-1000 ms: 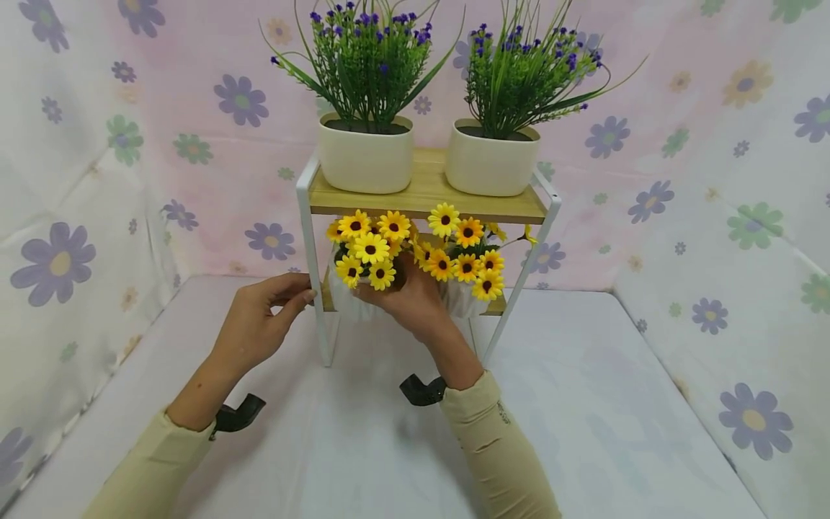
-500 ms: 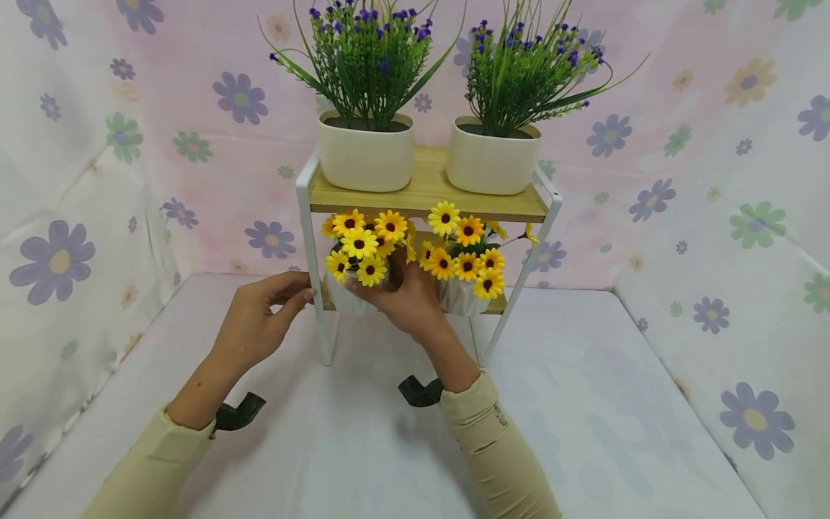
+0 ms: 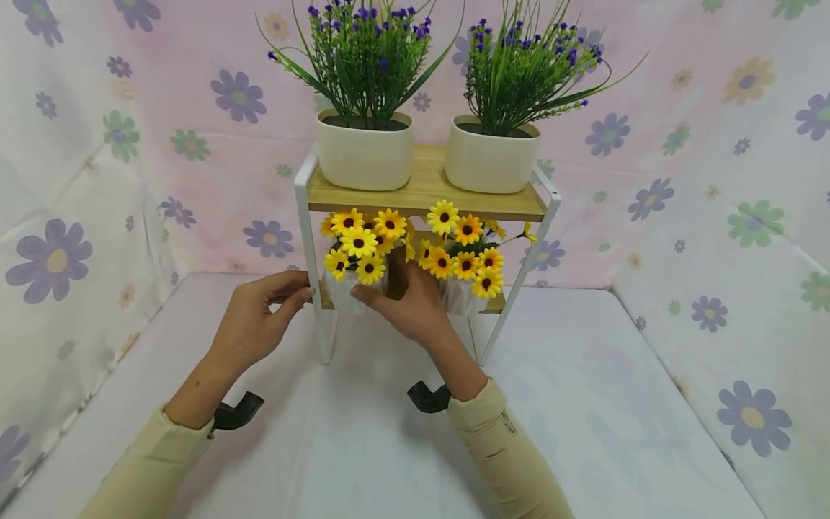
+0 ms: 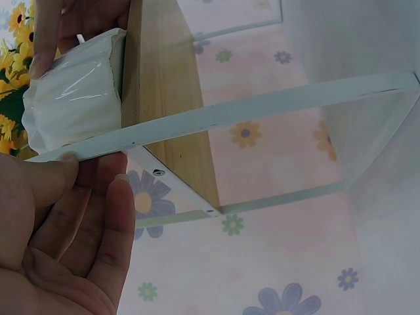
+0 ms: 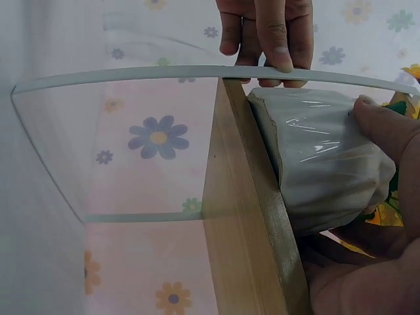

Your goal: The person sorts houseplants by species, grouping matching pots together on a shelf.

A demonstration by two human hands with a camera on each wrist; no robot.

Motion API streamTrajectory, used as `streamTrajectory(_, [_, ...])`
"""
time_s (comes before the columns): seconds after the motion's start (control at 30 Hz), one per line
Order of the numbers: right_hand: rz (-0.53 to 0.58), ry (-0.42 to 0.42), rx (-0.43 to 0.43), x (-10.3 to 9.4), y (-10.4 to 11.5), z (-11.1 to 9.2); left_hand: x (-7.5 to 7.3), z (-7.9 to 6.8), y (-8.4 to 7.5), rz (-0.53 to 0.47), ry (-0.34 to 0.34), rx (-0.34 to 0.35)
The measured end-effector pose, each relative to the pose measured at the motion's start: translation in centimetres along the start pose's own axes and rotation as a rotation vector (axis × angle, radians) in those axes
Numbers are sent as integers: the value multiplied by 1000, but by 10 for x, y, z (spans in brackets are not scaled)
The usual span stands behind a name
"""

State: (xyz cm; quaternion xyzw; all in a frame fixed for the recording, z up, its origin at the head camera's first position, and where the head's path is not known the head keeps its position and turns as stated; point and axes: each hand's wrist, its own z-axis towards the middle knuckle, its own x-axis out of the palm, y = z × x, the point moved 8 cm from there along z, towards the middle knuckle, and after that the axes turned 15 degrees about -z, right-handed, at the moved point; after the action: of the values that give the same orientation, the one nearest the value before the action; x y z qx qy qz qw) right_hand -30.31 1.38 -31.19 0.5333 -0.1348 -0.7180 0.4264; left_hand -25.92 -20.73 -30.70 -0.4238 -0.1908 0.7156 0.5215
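Note:
My left hand (image 3: 256, 317) pinches the white metal side frame (image 3: 310, 263) of a two-tier shelf; in the left wrist view its thumb lies along the bar. With my right hand (image 3: 418, 306) I hold a glossy white flowerpot (image 5: 321, 154) on the lower shelf board (image 5: 246, 197), thumb on its near side and fingers around the other. Yellow artificial daisies (image 3: 359, 244) fill this pot and hide its rim in the head view. A second white flowerpot (image 3: 462, 298) with similar daisies (image 3: 465, 267) stands on the same board, right of my hand.
On the wooden top board (image 3: 428, 173) stand two cream planters, the left planter (image 3: 365, 162) and the right planter (image 3: 493, 164), with purple-flowered grassy plants. The shelf stands on a white-covered table (image 3: 363, 432). Flower-patterned cloth (image 3: 214, 173) surrounds it.
The left daisy pot has shifted slightly left toward the side frame. My right thumb has moved lower on the pot's front. My left hand stays on the frame.

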Motion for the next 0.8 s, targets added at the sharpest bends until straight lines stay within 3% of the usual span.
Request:
streamTrajectory(0.27, [-17,9,-54,-3,3,-12,0,0,0,0,1,0])
streamTrajectory(0.47, [-118,19,-70,-9,2,-24,0,0,2,-12,0,1])
streamTrajectory(0.8, [-167,1,-221,-21,5,-52,-2,-2,3,-19,-6,-7])
